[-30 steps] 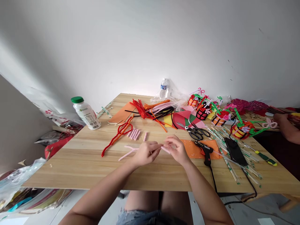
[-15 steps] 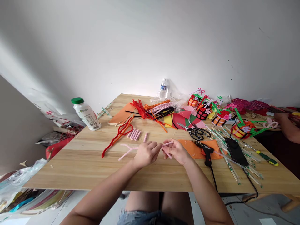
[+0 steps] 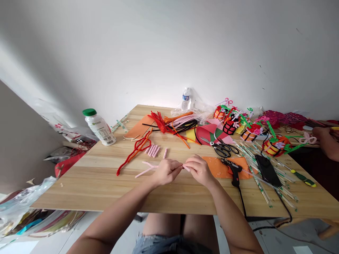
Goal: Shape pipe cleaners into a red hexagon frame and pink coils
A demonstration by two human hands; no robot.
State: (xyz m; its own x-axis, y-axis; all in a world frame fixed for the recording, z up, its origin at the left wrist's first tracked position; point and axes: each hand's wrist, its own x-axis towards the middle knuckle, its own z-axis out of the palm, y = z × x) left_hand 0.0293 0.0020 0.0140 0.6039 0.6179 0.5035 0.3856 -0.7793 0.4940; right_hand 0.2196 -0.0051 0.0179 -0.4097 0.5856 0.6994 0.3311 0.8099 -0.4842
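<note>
My left hand (image 3: 167, 171) is closed around pink pipe cleaners (image 3: 146, 170), whose loose ends fork out to its left above the wooden table. Close beside it, my right hand (image 3: 199, 170) pinches the other end of the pink pipe cleaners, and a short piece pokes out under its fingers. The fingertips of both hands almost meet. Just beyond my hands lie several coiled pink pipe cleaners (image 3: 152, 150) in a row, with one more coil (image 3: 165, 153) set apart to the right. Red and orange pipe cleaners (image 3: 135, 151) lie twisted to the left.
Right of my hands, a glue gun (image 3: 233, 171) rests on orange felt (image 3: 214, 167), near scissors (image 3: 222, 148), a phone (image 3: 268, 170) and a screwdriver (image 3: 303, 177). Decorated little baskets (image 3: 277, 145) stand behind. A white bottle (image 3: 100, 127) stands at left. Another person's arm (image 3: 327, 143) shows far right.
My right hand has turned and closed over the pink pipe cleaner ends that stuck out between its fingers. My left hand keeps its hold, and the view has shifted slightly.
</note>
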